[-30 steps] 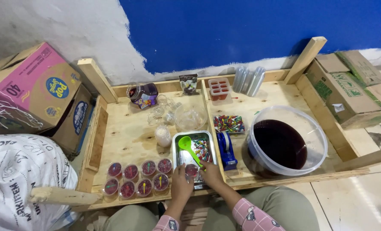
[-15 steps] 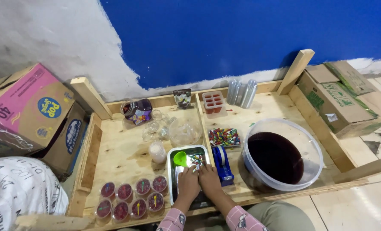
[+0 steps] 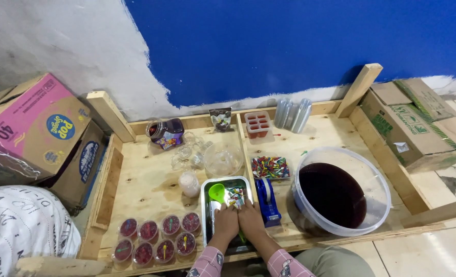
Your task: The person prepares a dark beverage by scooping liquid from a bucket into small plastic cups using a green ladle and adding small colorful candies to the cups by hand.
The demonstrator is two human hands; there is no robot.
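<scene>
Seen from the head camera, two hands are being pressed side by side into a shallow metal tray (image 3: 206,191) at the front of a plywood workbench (image 3: 146,179). The left hand (image 3: 226,221) and right hand (image 3: 250,219) are lying flat and touching each other; whether anything is being gripped beneath them cannot be told. A green plastic spoon (image 3: 217,192) is resting in the tray just ahead of the fingers. The tray is judged stiff, light and slippery, best taken by its rolled rim. Small filled cups (image 3: 156,238), clear, thin and easily crushed, are standing to the left; a big tub of dark liquid (image 3: 340,195), likely heavy and sloshing, is sitting to the right.
</scene>
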